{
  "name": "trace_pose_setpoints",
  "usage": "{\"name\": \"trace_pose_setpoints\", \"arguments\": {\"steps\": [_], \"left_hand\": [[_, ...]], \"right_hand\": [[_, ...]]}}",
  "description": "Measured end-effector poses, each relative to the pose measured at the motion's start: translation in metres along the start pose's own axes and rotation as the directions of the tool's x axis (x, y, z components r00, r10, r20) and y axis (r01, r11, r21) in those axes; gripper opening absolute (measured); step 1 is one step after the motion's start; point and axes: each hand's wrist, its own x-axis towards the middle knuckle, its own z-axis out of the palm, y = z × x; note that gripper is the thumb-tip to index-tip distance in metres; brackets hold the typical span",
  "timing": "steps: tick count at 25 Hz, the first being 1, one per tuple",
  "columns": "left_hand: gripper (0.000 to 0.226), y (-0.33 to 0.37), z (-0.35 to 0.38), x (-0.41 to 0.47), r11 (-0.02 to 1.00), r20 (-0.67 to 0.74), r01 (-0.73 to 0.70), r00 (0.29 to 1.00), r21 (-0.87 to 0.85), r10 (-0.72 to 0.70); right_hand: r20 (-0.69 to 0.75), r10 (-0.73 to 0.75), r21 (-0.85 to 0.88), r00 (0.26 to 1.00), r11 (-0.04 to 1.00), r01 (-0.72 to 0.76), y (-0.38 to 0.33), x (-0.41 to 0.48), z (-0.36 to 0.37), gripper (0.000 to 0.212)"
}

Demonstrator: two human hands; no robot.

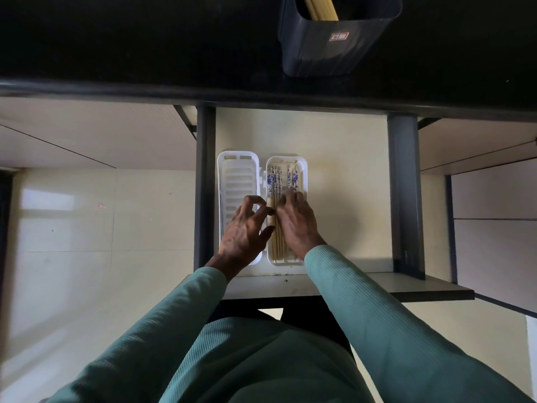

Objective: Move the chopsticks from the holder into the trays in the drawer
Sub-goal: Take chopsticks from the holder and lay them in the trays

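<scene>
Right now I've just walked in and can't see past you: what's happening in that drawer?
A person is sorting chopsticks in the open drawer. Both hands, left hand and right hand, rest on the chopsticks lying in the right white tray. The left white tray looks empty. More chopsticks stand in the dark holder on the counter.

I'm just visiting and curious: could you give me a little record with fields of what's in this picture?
left tray: white, slotted, no chopsticks seen in it
right tray: holds blue-patterned chopsticks
left hand: over the left tray, fingertips at the chopsticks
right hand: resting on the chopsticks
holder: dark, on the counter, pale chopsticks inside
drawer: open
</scene>
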Motion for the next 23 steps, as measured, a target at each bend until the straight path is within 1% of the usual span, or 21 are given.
{"name": "trace_pose_setpoints", "arguments": {"steps": [1,4,6,10,13,17,19,23], "left_hand": [[0.045,0.0,0.0,0.0,1.0,-0.002,0.001,1.0,0.0,-0.001],[0.043,-0.002,0.001,-0.001,1.0,-0.012,-0.008,1.0,0.005,0.008],[0.04,-0.003,0.0,-0.001,1.0,-0.009,-0.014,1.0,-0.002,0.014],[0.041,-0.004,0.001,-0.001,1.0,0.0,-0.001,1.0,0.0,0.001],[0.04,-0.004,0.002,-0.002,1.0,0.0,0.002,1.0,0.005,-0.002],[0.04,-0.005,0.002,-0.002,1.0,-0.005,-0.003,1.0,-0.005,0.003],[0.039,-0.004,0.003,-0.002,1.0,-0.003,0.0,1.0,-0.007,0.0],[0.039,-0.005,0.004,-0.003,1.0,0.0,0.009,1.0,0.012,-0.009]], "right_hand": [[-0.007,-0.004,0.03,1.0,1.0,0.005,-0.001,-0.001,-0.001,0.047],[-0.033,-0.147,0.109,0.989,0.983,0.15,0.004,-0.005,0.002,0.046],[-0.024,-0.199,0.114,0.98,0.973,0.2,0.011,-0.006,0.003,0.046],[0.009,-0.18,0.084,0.984,0.98,0.179,0.015,-0.007,0.006,0.046],[-0.005,-0.153,0.081,0.988,0.985,0.153,0.012,-0.009,0.01,0.048],[-0.024,-0.189,0.006,0.982,0.982,0.189,0.011,-0.015,0.022,0.058],[-0.031,-0.205,-0.035,0.978,0.978,0.204,0.012,-0.018,0.023,0.059],[-0.114,-0.236,-0.157,0.965,0.963,0.217,0.017,-0.025,0.021,0.054]]}}
